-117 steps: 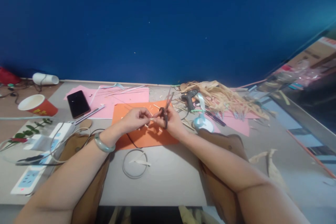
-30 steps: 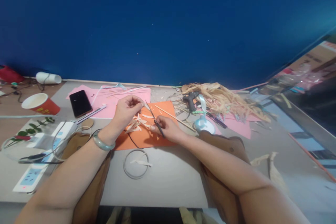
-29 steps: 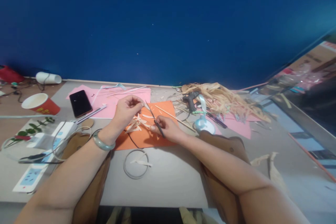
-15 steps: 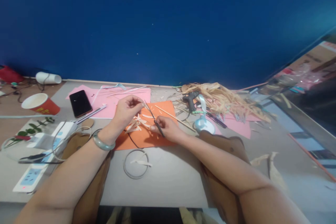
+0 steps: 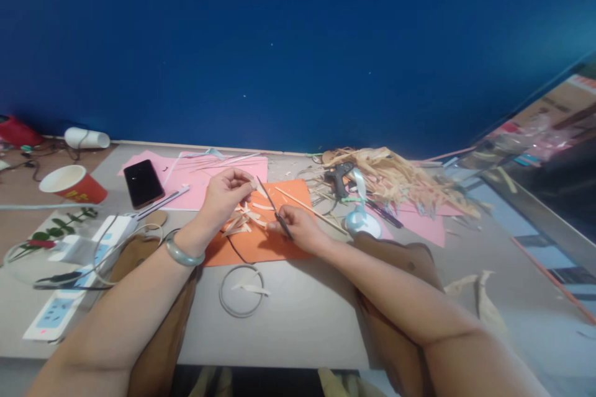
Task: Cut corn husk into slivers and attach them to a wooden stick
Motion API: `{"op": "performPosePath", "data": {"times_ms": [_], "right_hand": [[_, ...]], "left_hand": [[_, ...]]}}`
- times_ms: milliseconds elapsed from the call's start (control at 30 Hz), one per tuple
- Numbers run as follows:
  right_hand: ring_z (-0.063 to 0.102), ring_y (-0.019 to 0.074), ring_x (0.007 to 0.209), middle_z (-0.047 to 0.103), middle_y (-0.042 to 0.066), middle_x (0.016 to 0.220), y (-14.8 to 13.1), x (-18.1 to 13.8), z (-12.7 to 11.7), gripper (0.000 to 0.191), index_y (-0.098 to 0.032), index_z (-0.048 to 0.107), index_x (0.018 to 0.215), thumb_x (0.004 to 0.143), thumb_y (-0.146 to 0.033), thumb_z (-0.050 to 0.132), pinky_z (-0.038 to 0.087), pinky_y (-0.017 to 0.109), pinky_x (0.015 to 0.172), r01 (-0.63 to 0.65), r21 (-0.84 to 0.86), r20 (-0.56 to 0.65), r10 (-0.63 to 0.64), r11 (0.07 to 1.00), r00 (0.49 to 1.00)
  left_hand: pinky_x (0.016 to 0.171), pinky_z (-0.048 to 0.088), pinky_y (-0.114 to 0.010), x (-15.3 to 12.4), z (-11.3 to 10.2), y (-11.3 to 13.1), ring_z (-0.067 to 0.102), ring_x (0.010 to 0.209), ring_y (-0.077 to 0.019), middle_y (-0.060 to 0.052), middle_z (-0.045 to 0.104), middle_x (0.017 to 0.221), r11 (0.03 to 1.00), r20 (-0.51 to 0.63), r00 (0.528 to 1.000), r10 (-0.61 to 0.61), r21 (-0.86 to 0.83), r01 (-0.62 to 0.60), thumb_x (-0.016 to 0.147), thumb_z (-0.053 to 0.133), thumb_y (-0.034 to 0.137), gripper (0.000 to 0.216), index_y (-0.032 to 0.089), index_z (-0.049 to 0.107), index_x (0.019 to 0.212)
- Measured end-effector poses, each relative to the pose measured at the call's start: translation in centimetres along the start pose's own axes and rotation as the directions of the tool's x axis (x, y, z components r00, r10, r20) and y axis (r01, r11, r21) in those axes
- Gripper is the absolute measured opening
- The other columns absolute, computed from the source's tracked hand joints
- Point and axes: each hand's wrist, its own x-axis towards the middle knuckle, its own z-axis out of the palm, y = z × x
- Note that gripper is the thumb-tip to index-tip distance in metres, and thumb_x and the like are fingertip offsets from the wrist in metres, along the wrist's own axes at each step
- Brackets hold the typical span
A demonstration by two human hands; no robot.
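Observation:
My left hand (image 5: 230, 191) is closed in a pinch on a small pale strip (image 5: 262, 187), above an orange sheet (image 5: 279, 252). My right hand (image 5: 298, 227) is wrapped around slim dark scissors (image 5: 272, 201), their tip pointing away from me beside the strip. Whether the blades are apart, I cannot tell. Several pale cut slivers (image 5: 242, 221) lie on the orange sheet below my hands. A thin light stick (image 5: 310, 209) rests across the sheet beyond my right hand.
Nearer me lies a grey ring (image 5: 220, 294). To the right are a glue gun (image 5: 342, 178), a ribbon roll (image 5: 361, 221) and a heap of dry husk strips (image 5: 395, 177). A phone (image 5: 143, 183), red paper cup (image 5: 86, 189) and power strip (image 5: 56, 313) are at left.
The scissors' tip has shifted slightly away from my left fingertips, and more of the pale strip shows between them. Both hands stay nearly in place.

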Motion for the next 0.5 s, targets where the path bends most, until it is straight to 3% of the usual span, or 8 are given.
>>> {"op": "performPosePath", "data": {"times_ms": [200, 500], "right_hand": [[0.049, 0.0107, 0.049, 0.052, -0.006, 0.054, -0.8, -0.27, 0.05, 0.043, -0.021, 0.037, 0.069, 0.064, -0.049, 0.07, 0.034, 0.022, 0.047, -0.009, 0.043, -0.013, 0.009, 0.999, 1.0], [0.044, 0.0098, 0.056, 0.052, -0.004, 0.062, -0.84, -0.15, -0.61, 0.045, -0.019, 0.041, 0.072, 0.062, -0.051, 0.071, 0.032, 0.022, 0.051, 0.019, -0.138, 0.019, -0.017, 0.99, 1.0]], "left_hand": [[0.043, 0.041, -0.019, -0.01, 0.11, -0.41, 0.053, 0.046, -0.008, -0.003, 0.066, 0.064, 0.989, 0.09, 0.986, -0.141, -0.031, 0.144, 0.062, 0.072, 0.032, 0.022, 0.013, 0.061, 0.07], [0.042, 0.039, -0.018, -0.38, 0.33, -0.17, 0.051, 0.044, -0.007, -0.003, 0.065, 0.061, 0.969, 0.222, 0.944, -0.246, 0.086, 0.232, 0.067, 0.065, 0.03, 0.02, 0.011, 0.061, 0.069]]}}
